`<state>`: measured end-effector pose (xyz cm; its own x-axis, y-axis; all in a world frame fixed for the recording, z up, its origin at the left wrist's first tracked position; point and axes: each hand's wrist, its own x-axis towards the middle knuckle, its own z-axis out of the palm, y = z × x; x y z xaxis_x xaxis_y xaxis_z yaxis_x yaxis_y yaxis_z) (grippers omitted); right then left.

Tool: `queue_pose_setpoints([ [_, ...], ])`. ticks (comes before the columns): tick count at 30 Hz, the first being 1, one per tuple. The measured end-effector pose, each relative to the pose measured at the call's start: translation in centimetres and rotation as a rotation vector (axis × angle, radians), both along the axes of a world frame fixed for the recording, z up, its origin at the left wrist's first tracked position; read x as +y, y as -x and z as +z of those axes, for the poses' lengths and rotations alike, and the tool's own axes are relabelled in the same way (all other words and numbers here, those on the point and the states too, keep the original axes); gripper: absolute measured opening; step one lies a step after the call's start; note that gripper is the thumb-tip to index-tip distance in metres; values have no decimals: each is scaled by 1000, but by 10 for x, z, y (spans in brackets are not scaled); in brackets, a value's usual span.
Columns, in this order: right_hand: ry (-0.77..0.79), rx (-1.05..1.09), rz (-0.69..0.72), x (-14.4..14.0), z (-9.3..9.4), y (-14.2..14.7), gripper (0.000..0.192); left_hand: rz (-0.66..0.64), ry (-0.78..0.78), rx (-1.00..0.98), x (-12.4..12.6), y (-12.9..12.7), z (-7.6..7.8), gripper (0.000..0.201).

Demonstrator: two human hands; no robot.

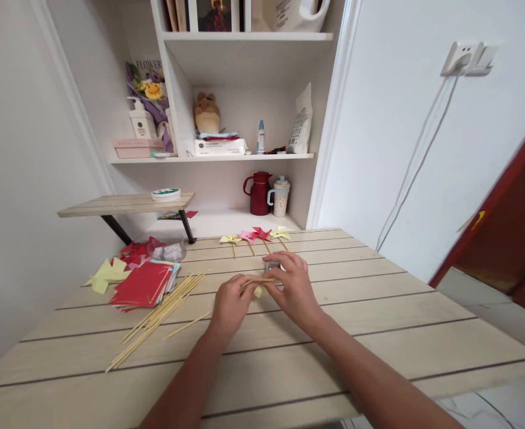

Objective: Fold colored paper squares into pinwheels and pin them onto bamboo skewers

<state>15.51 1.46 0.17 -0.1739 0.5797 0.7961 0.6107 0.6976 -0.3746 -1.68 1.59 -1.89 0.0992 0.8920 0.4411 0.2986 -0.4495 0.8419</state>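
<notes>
My left hand [232, 304] is closed, its fingertips gripping one end of a thin wooden stick [257, 279]. The other end is pinched by my right hand [292, 291], which is closed with its index finger raised in an arch. The stick spans the short gap between the two hands; its ends are hidden by my fingers. Just under it shows a small pale yellow piece [258, 292], too small to name. Behind my right fingers a small clear container [272, 266] is partly covered. Left of my left hand, a single stick [187, 326] lies on the table.
Several paper pinwheels on sticks [261, 234] lie at the table's back. On the left are a bundle of wooden sticks [155, 322], a stack of coloured paper squares [141, 285], yellow folded paper [107, 275] and a clear box [171, 251]. A raised stand [110, 204] overhangs the back left.
</notes>
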Motion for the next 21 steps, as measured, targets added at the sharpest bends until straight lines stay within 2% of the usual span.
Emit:
queue_pose_setpoints([
  [2, 190, 165, 47, 3, 2, -2, 3, 34, 62, -149, -1, 1, 4, 34],
  [5, 557, 475, 156, 6, 8, -7, 17, 81, 111, -338, -2, 4, 11, 63],
  [6, 658, 575, 213, 6, 10, -9, 21, 86, 116, -373, -2, 6, 13, 66],
  [8, 777, 730, 327, 6, 13, -11, 26, 72, 134, -409, -3, 8, 17, 60],
  [11, 800, 847, 404, 6, 16, -13, 28, -22, 183, -361, -6, 7, 19, 45],
  [15, 812, 878, 442, 5, 15, -12, 30, -136, 214, -367, -8, 2, 18, 37],
  [18, 830, 876, 445, 4, 13, -10, 30, -172, 244, -407, -9, -1, 17, 32],
  [21, 841, 869, 440, 3, 11, -7, 30, -155, 286, -375, -9, -3, 18, 25],
])
